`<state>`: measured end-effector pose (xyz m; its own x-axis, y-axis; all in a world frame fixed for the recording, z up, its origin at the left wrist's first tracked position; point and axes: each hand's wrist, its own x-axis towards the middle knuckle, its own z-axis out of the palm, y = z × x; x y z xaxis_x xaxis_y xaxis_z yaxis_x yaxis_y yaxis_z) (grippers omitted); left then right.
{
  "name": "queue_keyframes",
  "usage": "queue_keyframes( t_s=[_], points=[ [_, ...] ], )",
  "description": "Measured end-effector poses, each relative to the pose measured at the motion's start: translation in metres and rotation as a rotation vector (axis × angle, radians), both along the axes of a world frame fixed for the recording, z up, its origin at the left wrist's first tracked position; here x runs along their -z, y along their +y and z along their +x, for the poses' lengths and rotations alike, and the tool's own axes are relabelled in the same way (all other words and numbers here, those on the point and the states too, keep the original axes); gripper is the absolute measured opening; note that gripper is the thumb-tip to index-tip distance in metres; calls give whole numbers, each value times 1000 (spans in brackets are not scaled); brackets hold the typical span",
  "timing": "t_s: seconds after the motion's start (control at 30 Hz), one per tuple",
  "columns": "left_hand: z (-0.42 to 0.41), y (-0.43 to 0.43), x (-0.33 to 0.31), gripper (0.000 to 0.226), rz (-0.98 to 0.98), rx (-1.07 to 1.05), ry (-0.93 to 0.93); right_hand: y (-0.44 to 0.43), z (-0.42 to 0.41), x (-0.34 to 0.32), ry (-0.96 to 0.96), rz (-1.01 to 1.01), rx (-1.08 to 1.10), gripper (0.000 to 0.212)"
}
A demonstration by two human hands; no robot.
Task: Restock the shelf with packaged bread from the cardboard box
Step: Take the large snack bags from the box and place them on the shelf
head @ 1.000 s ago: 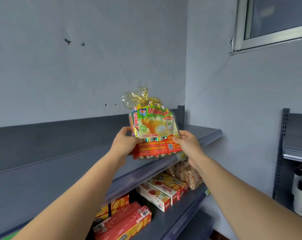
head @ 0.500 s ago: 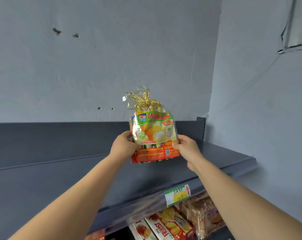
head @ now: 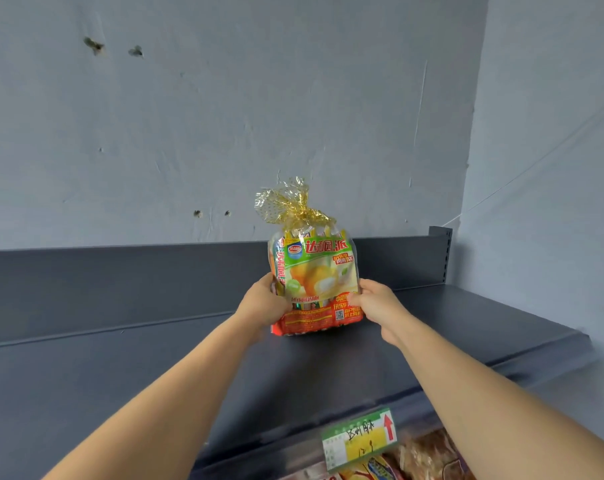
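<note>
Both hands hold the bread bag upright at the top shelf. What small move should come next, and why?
Probably settle the bread bag onto the top shelf and let go. The left hand and right hand grip its lower sides, it stands upright, and its base looks at or just above the shelf surface; contact is unclear.

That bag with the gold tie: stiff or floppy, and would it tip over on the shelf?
Probably floppy: the bag is thin crinkly film, and the left hand and right hand both grip its sides. Likely light for its size: the print shows airy cream cakes. Taller than wide, it might tip on the shelf if nudged.
</note>
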<state>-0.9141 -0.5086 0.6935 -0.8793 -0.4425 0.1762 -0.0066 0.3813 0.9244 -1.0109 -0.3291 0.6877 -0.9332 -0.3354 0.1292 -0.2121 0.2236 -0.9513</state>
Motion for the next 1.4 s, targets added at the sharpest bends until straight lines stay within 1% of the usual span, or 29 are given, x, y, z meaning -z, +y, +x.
queue_keyframes(
  t_s=[0.1,0.17,0.2,0.3,0.43,0.53,0.6,0.67,0.7,0.8,0.87,0.97,1.03,1.2,1.3,1.4],
  points=[
    [-12,0,1,45,10,18,-2,-7,-12,2,-13,20,-20,28],
    [-18,0,0,44,13,22,-7,-11,-18,3,-38,1,-23,47],
    [-20,-1,0,45,11,15,-12,-13,-21,3,-49,-5,-19,52],
    [-24,0,0,50,-3,14,-25,-16,-28,3,-66,-8,-21,50],
    [-26,1,1,54,-60,18,-49,-18,-35,6,-82,-17,-15,59],
    [-26,1,1,52,-83,5,-64,-18,-37,9,-78,-2,-14,64],
    [-26,1,2,46,-98,-15,-82,-18,-36,9,-69,21,-18,64],
    [-25,1,2,42,-143,-60,-104,-16,-33,7,-52,59,-11,66],
    [-24,0,2,44,-177,-86,-118,-15,-31,7,-42,84,-2,67],
    [-17,1,3,59,-262,-137,-195,-9,-24,4,2,145,20,63],
    [-13,1,4,60,-279,-142,-243,-4,-22,5,24,172,26,61],
    [-7,4,4,58,-313,-136,-273,0,-19,7,51,214,45,65],
    [-2,8,3,55,-339,-127,-271,3,-16,8,74,244,53,64],
    [8,16,3,34,-418,-105,-243,17,-6,12,156,339,99,55],
    [14,22,4,34,-493,-106,-237,27,3,12,221,413,133,48],
    [22,27,4,34,-622,-84,-241,37,13,11,272,485,171,41]
  ],
)
